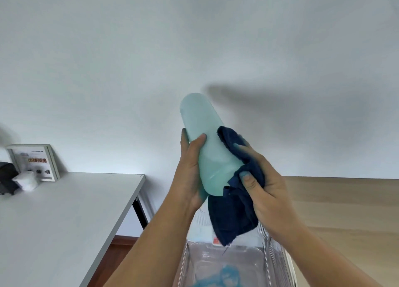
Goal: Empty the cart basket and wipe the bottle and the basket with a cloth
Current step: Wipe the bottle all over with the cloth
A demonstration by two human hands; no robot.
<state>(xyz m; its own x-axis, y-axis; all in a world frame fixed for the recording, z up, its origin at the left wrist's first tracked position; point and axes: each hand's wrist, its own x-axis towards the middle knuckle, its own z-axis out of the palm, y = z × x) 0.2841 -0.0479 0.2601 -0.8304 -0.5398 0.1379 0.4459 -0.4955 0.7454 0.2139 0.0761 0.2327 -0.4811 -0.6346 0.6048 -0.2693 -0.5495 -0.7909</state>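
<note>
Bottle: a pale mint-green, smooth cylindrical plastic bottle (205,144) held up in the middle of the frame, tilted so its rounded end points to the upper left, in front of the plain white wall (194,38).
Left hand: the left hand (192,168) is wrapped around the lower half of the bottle from the left, thumb pressed across its front, fingers behind it.
Right hand: the right hand (261,189) is clenched on a dark navy-blue terry cloth (237,200), pressing it against the right side of the bottle.
Cloth: bunched between the right hand's fingers and the bottle; one fold stands up beside the bottle's right edge, and a loose end hangs down below the bottle's lower end.
Basket: a clear plastic cart basket with ribbed walls (272,254) sits at the bottom centre of the frame, directly under the hanging cloth; blurred blue and white shapes show at its bottom, too unclear to name.
Worktop: a white worktop (64,211) fills the lower left of the frame, well apart from the bottle.
On the worktop: at the far left, a white printed box (36,161) leans against the wall, with a small white object (27,181) and a black object (6,178) just in front of it.
Floor: light wooden floor (345,211) at the right, behind the right hand.
</note>
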